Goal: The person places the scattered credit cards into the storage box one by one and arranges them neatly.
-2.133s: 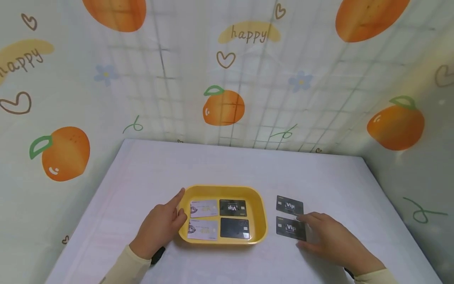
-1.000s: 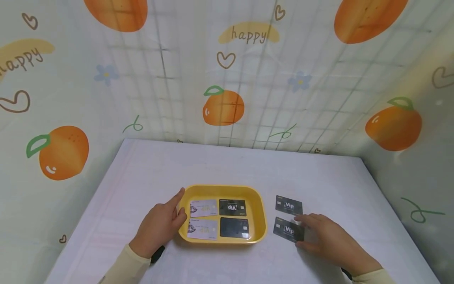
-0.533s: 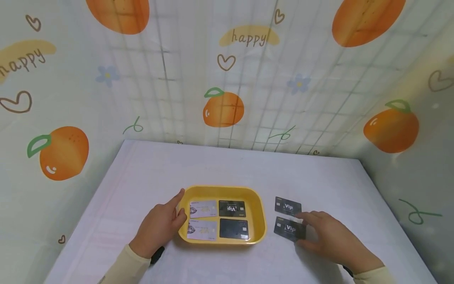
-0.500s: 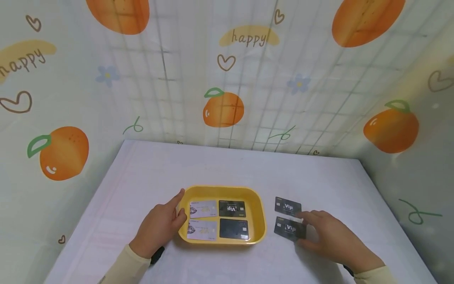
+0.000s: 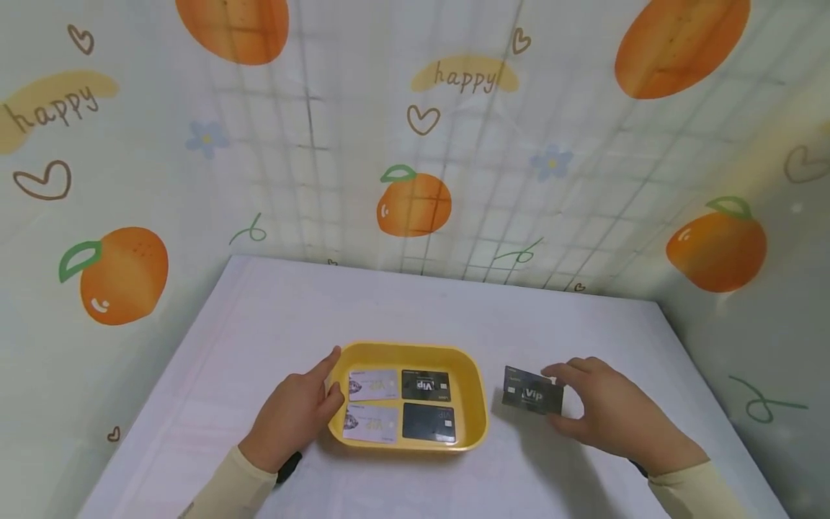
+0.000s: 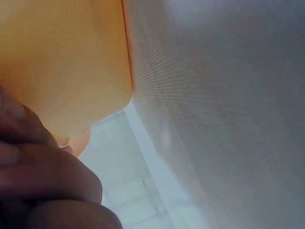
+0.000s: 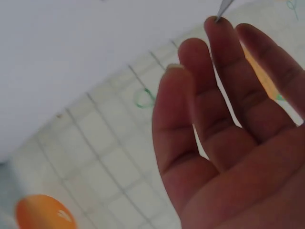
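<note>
In the head view a dark VIP card (image 5: 532, 395) is pinched at its right end between the thumb and fingers of my right hand (image 5: 616, 411). The card is tilted up, with its shadow on the table below. It overlaps a second dark card (image 5: 524, 373), of which only a strip along the top shows. A thin grey card edge (image 7: 224, 8) shows at a fingertip in the right wrist view. My left hand (image 5: 292, 411) holds the left rim of a yellow tray (image 5: 476, 404), index finger stretched along its corner. Curled fingers lie beside the tray wall in the left wrist view.
Inside the tray two pale VIP cards (image 5: 371, 422) lie at the left and two dark cards (image 5: 429, 422) at the right. The table (image 5: 279, 310) has a white cover. A patterned curtain (image 5: 350, 180) stands along its back and sides.
The nearer dark card has been lifted and tilted off the table by my right hand, and now overlaps the farther card. My left hand and the tray stay together.
</note>
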Demonstrator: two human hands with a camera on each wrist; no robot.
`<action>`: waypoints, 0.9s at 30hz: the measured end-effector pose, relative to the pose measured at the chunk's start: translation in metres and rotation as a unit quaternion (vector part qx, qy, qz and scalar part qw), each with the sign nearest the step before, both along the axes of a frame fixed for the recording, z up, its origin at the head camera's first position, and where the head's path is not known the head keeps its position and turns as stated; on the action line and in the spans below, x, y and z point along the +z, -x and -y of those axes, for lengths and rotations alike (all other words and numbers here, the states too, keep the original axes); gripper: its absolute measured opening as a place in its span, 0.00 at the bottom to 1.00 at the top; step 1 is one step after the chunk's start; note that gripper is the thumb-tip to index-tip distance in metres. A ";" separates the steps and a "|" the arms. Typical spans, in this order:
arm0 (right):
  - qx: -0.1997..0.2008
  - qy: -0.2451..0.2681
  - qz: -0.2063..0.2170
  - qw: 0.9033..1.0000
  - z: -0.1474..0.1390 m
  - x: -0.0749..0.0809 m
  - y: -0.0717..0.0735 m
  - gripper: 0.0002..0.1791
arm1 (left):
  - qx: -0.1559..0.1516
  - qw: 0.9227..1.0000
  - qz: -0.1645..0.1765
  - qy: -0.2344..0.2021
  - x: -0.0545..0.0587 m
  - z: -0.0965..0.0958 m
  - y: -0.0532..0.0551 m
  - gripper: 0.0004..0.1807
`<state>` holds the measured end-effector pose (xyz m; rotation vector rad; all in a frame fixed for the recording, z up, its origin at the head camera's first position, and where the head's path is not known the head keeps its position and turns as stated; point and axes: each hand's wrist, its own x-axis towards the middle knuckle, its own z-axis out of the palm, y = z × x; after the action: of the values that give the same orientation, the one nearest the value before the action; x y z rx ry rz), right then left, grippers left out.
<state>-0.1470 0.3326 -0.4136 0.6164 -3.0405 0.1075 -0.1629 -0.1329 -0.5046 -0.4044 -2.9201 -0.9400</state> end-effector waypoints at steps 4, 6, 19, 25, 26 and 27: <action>0.028 0.005 -0.049 0.998 0.011 0.020 0.012 0.33 | 0.001 1.000 0.010 0.004 0.002 0.000 0.000 0.34; 0.039 0.005 -0.062 0.997 0.019 0.030 0.018 0.33 | 0.003 1.000 0.014 0.006 0.002 0.000 0.000 0.34; 0.150 -0.026 -0.024 0.988 0.119 0.035 0.051 0.32 | 0.008 1.000 0.007 0.006 0.002 0.003 0.000 0.34; 0.217 -0.035 -0.008 0.976 0.166 0.019 0.062 0.31 | -0.002 1.000 -0.020 0.009 0.000 0.007 0.003 0.33; 0.225 -0.038 -0.008 0.974 0.173 0.017 0.063 0.31 | -0.004 1.000 -0.024 0.009 0.000 0.007 0.003 0.33; 0.236 -0.043 -0.009 0.971 0.180 0.014 0.065 0.31 | -0.005 1.000 -0.027 0.007 0.000 0.008 0.003 0.33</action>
<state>-0.2116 0.1523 -0.3995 1.3270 -2.8241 -0.0173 -0.1654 -0.1412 -0.5050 -0.4388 -2.8798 -0.8958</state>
